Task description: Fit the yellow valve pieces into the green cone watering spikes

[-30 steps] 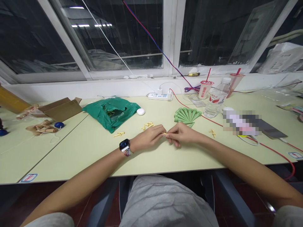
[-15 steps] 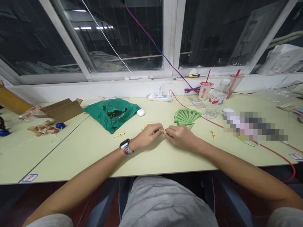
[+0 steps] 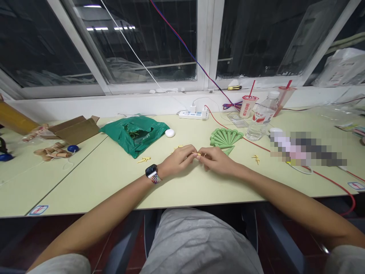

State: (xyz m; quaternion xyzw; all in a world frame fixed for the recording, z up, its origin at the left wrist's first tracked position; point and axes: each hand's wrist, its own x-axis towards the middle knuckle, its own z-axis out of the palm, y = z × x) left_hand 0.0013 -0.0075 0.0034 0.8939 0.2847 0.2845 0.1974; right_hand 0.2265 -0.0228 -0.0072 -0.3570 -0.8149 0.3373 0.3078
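My left hand [image 3: 182,158] and my right hand [image 3: 215,159] meet over the table, fingertips pinched together. Between them a small yellow plastic piece [image 3: 199,154] shows, mostly covered by the fingers. Just beyond my right hand lies a fan of green cone-shaped pieces [image 3: 226,137]. Small yellow pieces [image 3: 178,147] peek out behind my left hand. Another little group of yellow pieces [image 3: 144,160] rests to the left of it, above the watch [image 3: 151,171] on my left wrist. A few more yellow pieces [image 3: 256,158] lie to the right of my right hand.
A torn green plastic bag [image 3: 137,133] lies at the left, beside a white oval object [image 3: 170,133]. Cardboard [image 3: 75,133] and wooden toy parts [image 3: 54,151] are farther left. A water bottle [image 3: 261,118], a drink cup [image 3: 248,106] and a power strip [image 3: 193,114] stand at the back.
The fingers of my right hand have shifted and opened slightly around the yellow piece, showing more of it. Both hands stay together in about the same place.
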